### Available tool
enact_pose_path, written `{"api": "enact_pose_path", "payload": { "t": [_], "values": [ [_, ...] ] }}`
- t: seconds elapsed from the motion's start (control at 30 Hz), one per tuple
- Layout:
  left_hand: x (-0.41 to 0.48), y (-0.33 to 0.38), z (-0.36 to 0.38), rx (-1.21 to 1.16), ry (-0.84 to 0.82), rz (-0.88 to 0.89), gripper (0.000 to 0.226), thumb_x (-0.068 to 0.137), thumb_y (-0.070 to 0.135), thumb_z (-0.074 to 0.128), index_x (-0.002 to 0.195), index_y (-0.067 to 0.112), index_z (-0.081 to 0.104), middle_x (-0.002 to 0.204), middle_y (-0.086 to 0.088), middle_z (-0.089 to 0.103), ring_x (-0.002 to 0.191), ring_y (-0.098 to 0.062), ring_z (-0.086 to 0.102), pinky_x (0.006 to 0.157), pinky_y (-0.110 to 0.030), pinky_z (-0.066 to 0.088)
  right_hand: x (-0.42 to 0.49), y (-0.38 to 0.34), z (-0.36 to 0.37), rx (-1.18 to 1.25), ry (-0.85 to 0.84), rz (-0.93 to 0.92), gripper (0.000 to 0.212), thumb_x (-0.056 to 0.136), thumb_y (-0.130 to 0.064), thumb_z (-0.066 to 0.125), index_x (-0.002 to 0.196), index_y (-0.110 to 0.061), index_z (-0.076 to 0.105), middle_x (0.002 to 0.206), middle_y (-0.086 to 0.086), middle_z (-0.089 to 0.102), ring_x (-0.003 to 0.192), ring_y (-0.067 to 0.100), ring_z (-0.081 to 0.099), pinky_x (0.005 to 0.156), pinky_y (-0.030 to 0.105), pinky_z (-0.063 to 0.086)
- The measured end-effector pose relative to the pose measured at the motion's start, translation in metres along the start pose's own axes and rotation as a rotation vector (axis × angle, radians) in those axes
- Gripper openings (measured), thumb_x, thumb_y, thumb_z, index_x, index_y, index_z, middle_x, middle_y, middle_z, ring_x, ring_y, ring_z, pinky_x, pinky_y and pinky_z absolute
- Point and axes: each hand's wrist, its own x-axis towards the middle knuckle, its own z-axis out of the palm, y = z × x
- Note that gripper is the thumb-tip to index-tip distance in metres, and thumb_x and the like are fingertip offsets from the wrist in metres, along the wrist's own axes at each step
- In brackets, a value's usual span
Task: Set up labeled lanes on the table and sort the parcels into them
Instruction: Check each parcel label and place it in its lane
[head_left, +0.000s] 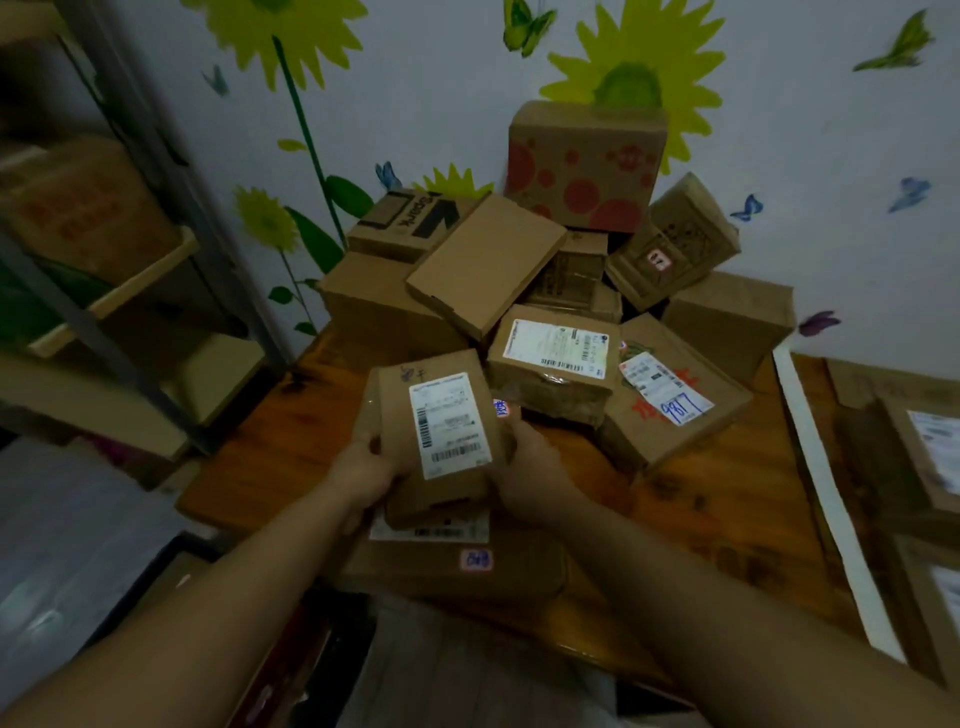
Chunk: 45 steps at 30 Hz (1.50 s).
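The small labelled parcel (441, 431) is held over the near edge of the wooden table (260, 457), label up, between both hands. The left hand (363, 475) grasps its left long edge and the right hand (527, 460) its right edge; the fingers of both curl under the box, so their tips are hidden. The print on its white label is too blurred to read. Right below it lies a flat parcel (457, 571), mostly covered by the held one; whether the two touch cannot be told. The flat one's pink sticker (476, 560) bears handwriting that is not legible. Behind them a pile of parcels (556, 358) is heaped against the wall, topped by a red-dotted box (587, 166); a tilted box at its front right shows the blue number 9817 (675, 400). A white strip (826, 499) runs along the table to the right, and beyond it more boxes (924, 457) are cut off by the frame edge. On the left, metal shelving (130, 291) stands dark and smeared, its contents hard to make out.
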Motion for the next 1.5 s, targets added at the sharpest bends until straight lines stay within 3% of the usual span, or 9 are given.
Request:
{"api": "enact_pose_path", "payload": {
  "t": [0.1, 0.23, 0.57, 0.7, 0.9, 1.17, 1.3, 1.4, 1.5],
  "values": [
    [-0.013, -0.001, -0.001, -0.084, -0.024, 0.126, 0.067, 0.086, -0.006, 0.056, 0.141, 0.021, 0.029, 0.126, -0.01, 0.051, 0.106, -0.028, 0.053, 0.062, -0.031, 0.047, -0.018, 0.0, -0.014, -0.023, 0.058, -0.002, 0.072, 0.086, -0.026, 0.067, 0.147, -0.025, 0.029, 0.147, 0.003, 0.035, 0.135, 0.026, 0.036, 0.11, 0.04, 0.035],
    [-0.041, 0.019, 0.011, -0.106, -0.039, 0.369, 0.069, 0.082, -0.01, 0.059, 0.136, 0.024, 0.032, 0.11, 0.005, 0.051, 0.098, -0.014, 0.055, 0.065, -0.026, 0.048, -0.045, 0.004, -0.041, -0.025, 0.16, -0.079, 0.079, 0.083, -0.026, 0.07, 0.148, -0.027, 0.026, 0.145, 0.001, 0.036, 0.13, 0.022, 0.042, 0.107, 0.039, 0.04],
    [-0.148, 0.081, 0.096, -0.129, -0.13, 0.857, 0.056, 0.085, -0.005, 0.059, 0.107, 0.043, 0.04, 0.108, 0.018, 0.051, 0.095, -0.001, 0.057, 0.075, -0.016, 0.045, -0.149, 0.03, -0.153, 0.156, 0.472, -0.327, 0.061, 0.097, -0.022, 0.051, 0.14, -0.053, 0.022, 0.125, -0.022, 0.046, 0.108, -0.001, 0.05, 0.092, 0.025, 0.049],
    [-0.185, 0.093, 0.139, -0.134, -0.178, 0.961, 0.056, 0.085, -0.007, 0.059, 0.111, 0.04, 0.041, 0.107, 0.019, 0.054, 0.09, 0.011, 0.058, 0.071, -0.009, 0.046, -0.189, 0.053, -0.196, 0.193, 0.537, -0.354, 0.06, 0.097, -0.018, 0.051, 0.146, -0.042, 0.025, 0.116, -0.028, 0.048, 0.096, -0.016, 0.048, 0.071, 0.004, 0.045],
    [-0.222, 0.1, 0.207, -0.107, -0.27, 1.072, 0.056, 0.084, -0.012, 0.058, 0.119, 0.027, 0.04, 0.114, 0.01, 0.051, 0.088, 0.015, 0.057, 0.072, -0.003, 0.045, -0.239, 0.102, -0.247, 0.2, 0.634, -0.379, 0.058, 0.097, -0.017, 0.051, 0.145, -0.041, 0.029, 0.12, -0.025, 0.054, 0.105, -0.014, 0.052, 0.081, 0.01, 0.05],
    [-0.247, 0.104, 0.307, 0.049, -0.458, 0.965, 0.059, 0.089, 0.001, 0.059, 0.139, 0.023, 0.036, 0.113, 0.012, 0.056, 0.069, 0.011, 0.062, 0.06, -0.009, 0.049, -0.284, 0.164, -0.301, 0.206, 0.782, -0.239, 0.053, 0.1, -0.022, 0.045, 0.141, -0.047, 0.022, 0.111, -0.035, 0.044, 0.088, -0.013, 0.057, 0.071, 0.009, 0.049],
    [-0.25, 0.104, 0.356, 0.185, -0.638, 0.784, 0.062, 0.091, 0.011, 0.058, 0.145, 0.026, 0.031, 0.101, 0.023, 0.053, 0.075, 0.007, 0.061, 0.057, -0.011, 0.051, -0.291, 0.197, -0.319, 0.165, 0.874, -0.116, 0.03, 0.101, -0.031, 0.044, 0.115, -0.055, 0.034, 0.098, -0.035, 0.045, 0.089, -0.008, 0.053, 0.065, 0.008, 0.043],
    [-0.245, 0.104, 0.391, 0.268, -0.755, 0.681, 0.066, 0.091, 0.011, 0.058, 0.147, 0.029, 0.027, 0.119, 0.007, 0.057, 0.092, -0.006, 0.06, 0.072, -0.025, 0.054, -0.294, 0.227, -0.329, 0.115, 0.909, -0.004, 0.031, 0.1, -0.033, 0.045, 0.127, -0.047, 0.039, 0.109, -0.025, 0.052, 0.098, -0.007, 0.053, 0.078, 0.011, 0.044],
    [-0.239, 0.103, 0.428, 0.377, -0.834, 0.628, 0.066, 0.091, 0.008, 0.058, 0.146, 0.03, 0.029, 0.101, 0.014, 0.058, 0.09, -0.013, 0.063, 0.081, -0.039, 0.056, -0.302, 0.252, -0.342, 0.106, 0.89, 0.142, 0.045, 0.099, -0.031, 0.047, 0.142, -0.033, 0.037, 0.129, -0.014, 0.05, 0.112, 0.004, 0.049, 0.095, 0.027, 0.045]
  ]
}}
